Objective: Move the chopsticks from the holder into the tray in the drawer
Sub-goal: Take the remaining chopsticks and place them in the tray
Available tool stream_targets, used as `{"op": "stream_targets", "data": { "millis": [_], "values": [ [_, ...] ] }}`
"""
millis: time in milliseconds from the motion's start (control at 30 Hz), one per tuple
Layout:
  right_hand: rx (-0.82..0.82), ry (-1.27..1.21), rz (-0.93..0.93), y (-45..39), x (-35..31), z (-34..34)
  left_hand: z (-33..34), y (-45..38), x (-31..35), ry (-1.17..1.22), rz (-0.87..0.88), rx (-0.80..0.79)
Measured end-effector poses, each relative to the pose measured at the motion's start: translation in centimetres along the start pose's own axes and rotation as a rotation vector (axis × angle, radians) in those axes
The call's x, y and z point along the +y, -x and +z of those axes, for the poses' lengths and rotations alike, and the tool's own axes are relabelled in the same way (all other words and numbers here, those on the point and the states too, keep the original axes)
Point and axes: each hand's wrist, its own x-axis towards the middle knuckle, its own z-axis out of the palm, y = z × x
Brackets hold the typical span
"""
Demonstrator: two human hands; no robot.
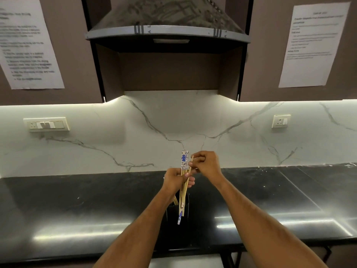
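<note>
1. Setting: a kitchen with a black worktop (77,206), a marble backsplash and a hood above. No drawer or tray is in view.
2. Nearest item: the holder (172,211), a dark container standing on the worktop below the hands. Its outline is hard to separate from the dark surface. A few wooden sticks show at its mouth beside the left wrist; how many are inside cannot be told.
3. Left hand (174,180): fingers curled round a bundle of chopsticks (183,190), which it holds above the holder. The bundle mixes plain wooden sticks with blue-and-white patterned ones.
4. Key relation: the long axis of the bundle runs near upright, slightly tilted. The lower tips hang in front of the holder, not clearly inside it. The upper ends rise past the left hand's fingers towards the right hand.
5. Right hand (205,165): just above and to the right of the left hand, fingers pinching the upper part of one wooden stick at the bundle's edge.
6. Judgement: the bundle is being gathered. The left hand is better placed to carry it to the drawer.
</note>
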Motion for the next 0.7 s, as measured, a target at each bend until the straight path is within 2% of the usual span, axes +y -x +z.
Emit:
{"op": "stream_targets", "data": {
  "millis": [167,367,500,633,700],
  "values": [
    [0.162,-0.129,0.083,2.4,-1.7,-0.9,-2.5,2.6,-1.4,0.085,-0.142,0.209],
    [0.449,-0.531,0.145,6.0,-2.8,-3.5,-5.6,4.2,-2.0,0.53,-0.283,0.541],
    [0.439,-0.662,0.216,9.0,-1.9,-2.1,-4.7,5.3,-0.7,0.701,-0.306,0.438],
    [0.372,-0.668,0.273,10.9,-0.3,0.6,-2.5,5.3,0.5,0.784,-0.308,0.347],
    [0.347,-0.59,0.298,11.3,0.5,1.5,-1.9,4.8,0.9,0.778,-0.302,0.341]
  ]
}}
